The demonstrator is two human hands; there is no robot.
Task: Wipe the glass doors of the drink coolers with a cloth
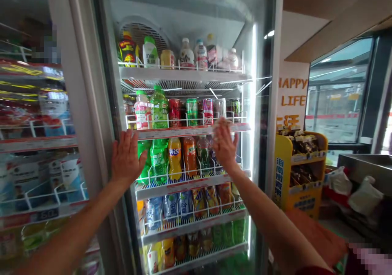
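Observation:
A glass-door drinks fridge stands in front of me, its shelves full of bottles and cans. My left hand lies flat with fingers up at the left edge of the glass door, beside the metal frame. Its thumb points right, and nothing shows in it. My right hand is raised against the right half of the glass, level with the shelf of cans. Motion smears its fingertips, so whether anything is under them cannot be made out. Behind it are a silver can and a dark green bottle.
Left of the frame, another fridge section holds packaged drinks. To the right stands a yellow display rack with dark packets. White plastic bags sit beyond it, near a window. A brown surface lies at lower right.

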